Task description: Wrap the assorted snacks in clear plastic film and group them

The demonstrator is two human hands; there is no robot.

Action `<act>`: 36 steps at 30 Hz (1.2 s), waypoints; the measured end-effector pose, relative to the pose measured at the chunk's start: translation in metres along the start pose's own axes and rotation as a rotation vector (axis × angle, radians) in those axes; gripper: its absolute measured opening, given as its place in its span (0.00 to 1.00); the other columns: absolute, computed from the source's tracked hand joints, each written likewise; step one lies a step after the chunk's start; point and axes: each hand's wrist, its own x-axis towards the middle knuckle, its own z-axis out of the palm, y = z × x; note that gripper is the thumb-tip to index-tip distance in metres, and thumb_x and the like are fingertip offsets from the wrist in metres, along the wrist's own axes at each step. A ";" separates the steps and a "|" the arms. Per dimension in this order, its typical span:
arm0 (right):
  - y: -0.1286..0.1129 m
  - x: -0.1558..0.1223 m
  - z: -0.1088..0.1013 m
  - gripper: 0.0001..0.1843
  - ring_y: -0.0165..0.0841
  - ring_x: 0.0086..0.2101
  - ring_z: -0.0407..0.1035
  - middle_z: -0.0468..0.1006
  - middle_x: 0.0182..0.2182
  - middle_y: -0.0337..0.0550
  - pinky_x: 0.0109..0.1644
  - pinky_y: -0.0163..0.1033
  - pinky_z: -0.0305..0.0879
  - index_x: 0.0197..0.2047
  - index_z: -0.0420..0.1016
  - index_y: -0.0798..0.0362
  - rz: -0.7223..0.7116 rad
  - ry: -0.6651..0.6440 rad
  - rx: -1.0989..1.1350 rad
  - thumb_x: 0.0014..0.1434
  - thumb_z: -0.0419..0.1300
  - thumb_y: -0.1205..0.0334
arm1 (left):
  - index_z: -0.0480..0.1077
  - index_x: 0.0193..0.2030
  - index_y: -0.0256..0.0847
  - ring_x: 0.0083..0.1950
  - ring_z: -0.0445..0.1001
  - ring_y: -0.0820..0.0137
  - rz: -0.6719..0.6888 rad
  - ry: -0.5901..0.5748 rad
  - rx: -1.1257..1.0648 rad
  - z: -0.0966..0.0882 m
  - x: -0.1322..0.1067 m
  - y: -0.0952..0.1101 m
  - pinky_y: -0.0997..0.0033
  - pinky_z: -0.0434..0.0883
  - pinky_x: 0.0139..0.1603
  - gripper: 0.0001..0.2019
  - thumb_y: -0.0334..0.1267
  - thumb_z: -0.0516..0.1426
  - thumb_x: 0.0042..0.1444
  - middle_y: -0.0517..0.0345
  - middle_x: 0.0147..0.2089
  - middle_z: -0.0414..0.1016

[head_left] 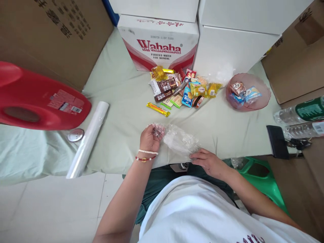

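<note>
Clear plastic film [181, 140], crumpled, lies mid-frame between the 2 hands, over the pale green cloth [126, 118] near the table's front edge. Left hand [150, 139]: fingers curled tight on the film's bunched left end; 2 bracelets [145, 159] at that wrist, 1 white-beaded, 1 red with a gold piece. Right hand [208, 163]: fingers together, extended, tips on the film's lower right end; thumb hidden, so can't tell if it's pinching or just touching. Just above the left hand, 1 yellow snack bar [158, 109] lies flat, tilted down to the right. Beyond it, upper centre, loose pile of wrapped snacks [187, 89], in front of a red-and-white Wahaha carton [159, 45]. Right of the pile: pink translucent bowl [265, 92], brown and blue packets [238, 88] inside. Left of the left hand: white film roll [88, 140], diagonal, lower end past the table edge; round silver disc [76, 135] just beside it; big red jug [43, 98] at the left frame edge. Far right: 2 plastic bottles [308, 111] on their sides, black flat case [277, 141], keys [300, 144]. Lower right, below table level: green stool [274, 190].
</note>
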 end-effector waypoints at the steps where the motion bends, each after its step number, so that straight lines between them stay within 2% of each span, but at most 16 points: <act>1: -0.002 -0.001 -0.004 0.19 0.39 0.49 0.74 0.83 0.55 0.50 0.51 0.48 0.76 0.52 0.84 0.47 0.000 -0.007 0.010 0.69 0.54 0.73 | 0.65 0.30 0.42 0.30 0.76 0.73 0.003 0.024 -0.020 0.003 -0.001 0.000 0.76 0.72 0.30 0.14 0.40 0.67 0.46 0.66 0.26 0.71; 4: -0.012 -0.002 -0.021 0.14 0.41 0.53 0.72 0.81 0.57 0.48 0.55 0.52 0.74 0.51 0.83 0.45 0.033 0.060 0.028 0.69 0.59 0.68 | 0.64 0.31 0.42 0.27 0.73 0.76 0.103 0.060 0.003 0.013 -0.010 -0.002 0.79 0.68 0.26 0.15 0.45 0.67 0.50 0.67 0.26 0.70; 8: -0.027 0.020 -0.033 0.09 0.40 0.46 0.72 0.80 0.45 0.48 0.52 0.50 0.72 0.50 0.81 0.46 0.208 0.362 0.010 0.71 0.60 0.61 | 0.63 0.35 0.44 0.32 0.76 0.74 0.248 0.059 0.064 0.030 -0.033 -0.012 0.79 0.70 0.28 0.17 0.52 0.64 0.56 0.65 0.30 0.72; 12: -0.026 0.061 -0.019 0.18 0.43 0.44 0.71 0.78 0.42 0.49 0.51 0.50 0.71 0.55 0.78 0.48 0.388 0.530 -0.017 0.68 0.64 0.47 | 0.62 0.37 0.45 0.34 0.76 0.74 0.438 0.029 0.224 0.044 -0.052 -0.027 0.79 0.72 0.28 0.19 0.59 0.57 0.64 0.63 0.32 0.73; 15: -0.017 0.083 -0.009 0.13 0.43 0.45 0.70 0.77 0.40 0.48 0.52 0.51 0.70 0.47 0.81 0.47 0.426 0.614 -0.029 0.69 0.61 0.49 | 0.60 0.39 0.45 0.27 0.74 0.74 0.596 0.074 0.334 0.041 -0.052 -0.032 0.77 0.71 0.26 0.20 0.60 0.50 0.70 0.66 0.29 0.71; 18: -0.009 0.089 -0.012 0.12 0.43 0.48 0.70 0.78 0.43 0.47 0.56 0.52 0.68 0.42 0.81 0.46 0.432 0.681 0.079 0.69 0.60 0.50 | 0.58 0.39 0.46 0.22 0.72 0.75 0.666 0.127 0.420 0.026 -0.042 -0.026 0.75 0.67 0.24 0.20 0.60 0.46 0.72 0.67 0.27 0.69; 20: -0.005 0.087 -0.019 0.14 0.41 0.46 0.73 0.80 0.42 0.45 0.53 0.49 0.70 0.40 0.79 0.47 0.471 0.646 0.286 0.67 0.62 0.45 | 0.58 0.39 0.46 0.20 0.70 0.75 0.666 0.113 0.502 0.015 -0.031 -0.015 0.75 0.64 0.22 0.19 0.58 0.45 0.73 0.68 0.25 0.68; 22: -0.003 0.086 -0.024 0.19 0.36 0.36 0.74 0.80 0.38 0.42 0.42 0.44 0.72 0.39 0.75 0.47 0.557 0.532 0.578 0.64 0.63 0.40 | 0.61 0.38 0.46 0.18 0.67 0.75 0.630 0.033 0.634 0.006 -0.017 0.000 0.74 0.62 0.22 0.17 0.53 0.46 0.74 0.69 0.22 0.66; 25: -0.002 0.088 -0.023 0.24 0.29 0.21 0.65 0.78 0.30 0.36 0.24 0.37 0.61 0.37 0.69 0.48 0.713 0.396 0.858 0.58 0.65 0.35 | 0.66 0.37 0.44 0.16 0.63 0.75 0.490 -0.080 0.820 0.000 0.010 0.026 0.75 0.61 0.22 0.13 0.46 0.50 0.72 0.69 0.20 0.64; 27: -0.003 0.093 -0.017 0.25 0.27 0.17 0.58 0.75 0.25 0.33 0.19 0.35 0.52 0.35 0.68 0.47 0.791 0.414 0.897 0.55 0.67 0.35 | 0.67 0.38 0.43 0.18 0.64 0.75 0.386 -0.042 0.831 -0.002 0.025 0.040 0.75 0.61 0.22 0.10 0.44 0.54 0.69 0.68 0.22 0.67; 29: -0.005 0.099 -0.008 0.25 0.26 0.16 0.54 0.72 0.22 0.31 0.17 0.35 0.47 0.34 0.66 0.47 0.842 0.492 0.925 0.53 0.68 0.36 | 0.66 0.43 0.42 0.23 0.72 0.74 0.337 0.036 0.757 -0.005 0.029 0.045 0.76 0.65 0.23 0.10 0.46 0.56 0.68 0.63 0.31 0.74; 31: -0.010 0.107 0.002 0.24 0.26 0.16 0.54 0.71 0.22 0.30 0.17 0.35 0.45 0.34 0.66 0.47 0.858 0.580 0.971 0.53 0.68 0.37 | 0.65 0.49 0.42 0.35 0.80 0.70 0.343 0.102 0.635 -0.009 0.019 0.038 0.74 0.71 0.26 0.15 0.51 0.57 0.66 0.54 0.43 0.77; 33: -0.014 0.114 0.010 0.24 0.25 0.16 0.53 0.71 0.23 0.30 0.17 0.35 0.45 0.34 0.65 0.47 0.845 0.633 1.030 0.52 0.69 0.38 | 0.65 0.53 0.42 0.45 0.81 0.65 0.326 0.139 0.525 -0.011 0.001 0.020 0.72 0.76 0.30 0.20 0.54 0.60 0.63 0.48 0.49 0.78; 36: -0.022 0.123 0.017 0.26 0.25 0.18 0.53 0.68 0.22 0.28 0.19 0.34 0.46 0.34 0.65 0.47 0.820 0.644 1.167 0.49 0.72 0.38 | 0.69 0.50 0.41 0.45 0.81 0.63 0.222 0.057 0.509 -0.008 -0.027 -0.013 0.70 0.76 0.34 0.22 0.51 0.66 0.56 0.50 0.45 0.80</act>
